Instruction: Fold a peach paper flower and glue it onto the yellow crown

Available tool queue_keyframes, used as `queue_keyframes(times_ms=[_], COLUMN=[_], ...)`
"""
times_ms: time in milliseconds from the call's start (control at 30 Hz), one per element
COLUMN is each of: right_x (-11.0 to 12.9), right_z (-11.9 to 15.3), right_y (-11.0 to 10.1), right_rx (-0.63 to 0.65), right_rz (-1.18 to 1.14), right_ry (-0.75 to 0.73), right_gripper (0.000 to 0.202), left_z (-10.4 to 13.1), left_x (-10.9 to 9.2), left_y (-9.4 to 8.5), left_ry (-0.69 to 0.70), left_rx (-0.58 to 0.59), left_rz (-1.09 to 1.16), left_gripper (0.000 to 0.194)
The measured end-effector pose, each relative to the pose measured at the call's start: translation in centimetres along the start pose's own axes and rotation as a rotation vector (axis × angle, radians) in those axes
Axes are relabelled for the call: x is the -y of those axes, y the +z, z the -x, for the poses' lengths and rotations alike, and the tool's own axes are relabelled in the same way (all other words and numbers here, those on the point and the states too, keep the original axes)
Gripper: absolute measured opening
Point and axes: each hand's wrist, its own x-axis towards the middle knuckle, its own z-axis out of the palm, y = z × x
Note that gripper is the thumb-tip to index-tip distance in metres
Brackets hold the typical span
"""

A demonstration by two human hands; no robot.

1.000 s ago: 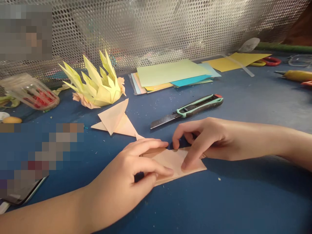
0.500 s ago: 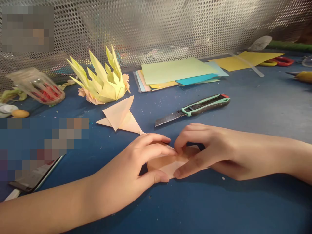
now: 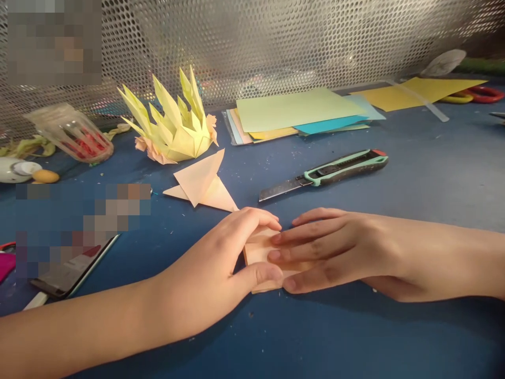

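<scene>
Beyond the grip, a utility knife point(image 3: 347, 166) is lying with its blade out; farther back, coloured papers point(image 3: 300, 110) are resting before metal mesh point(image 3: 256, 42). Left of the grip, a phone point(image 3: 74, 276) is lying, and a jar point(image 3: 73, 131) is holding red bits point(image 3: 89, 146).

The blue desk point(image 3: 355, 337) was specked with tiny scraps point(image 3: 250, 315), and a half-hidden folded peach paper point(image 3: 258, 254) was laid nearer than a utility knife point(image 3: 347, 166) with its blade point(image 3: 280, 189) exposed. To the left, a pointed peach piece point(image 3: 201, 181), a spiky yellow paper model point(image 3: 177, 137), a jar point(image 3: 81, 139) and a phone point(image 3: 63, 279) were placed; coloured sheets point(image 3: 295, 110) were stacked farther back.
</scene>
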Motion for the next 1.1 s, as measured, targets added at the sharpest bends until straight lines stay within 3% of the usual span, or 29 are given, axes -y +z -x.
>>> queue_keyframes(times_ms=[167, 500, 667, 867, 1000, 1100], right_x=[-0.3, 0.0, 0.1, 0.2, 0.2, 0.3], right_z=[0.0, -0.5, -0.6, -0.1, 0.4, 0.2], right_y=[0.0, 0.1, 0.1, 0.4, 0.9, 1.2], right_rx=[0.008, 0.05, 0.031, -0.246, -0.233, -0.249], right_rz=[-0.092, -0.07, -0.013, -0.146, -0.305, -0.425], right_ry=[-0.013, 0.0, 0.029, 0.251, 0.377, 0.386], right_gripper=[0.063, 0.069, 0.077, 0.043, 0.033, 0.028], left_z=[0.0, 0.5, 0.4, 0.5, 0.5, 0.4], left_x=[-0.1, -0.2, -0.2, -0.2, -0.1, 0.0], left_y=[0.0, -0.1, -0.1, 0.2, 0.6, 0.8], left_ry=[0.058, 0.025, -0.01, 0.053, 0.111, 0.113], left_rx=[0.029, 0.129, 0.129, 0.054, 0.028, 0.021], left_rz=[-0.05, -0.142, -0.116, -0.156, -0.213, -0.234], left_gripper=[0.034, 0.068, 0.075, 0.061, 0.052, 0.056])
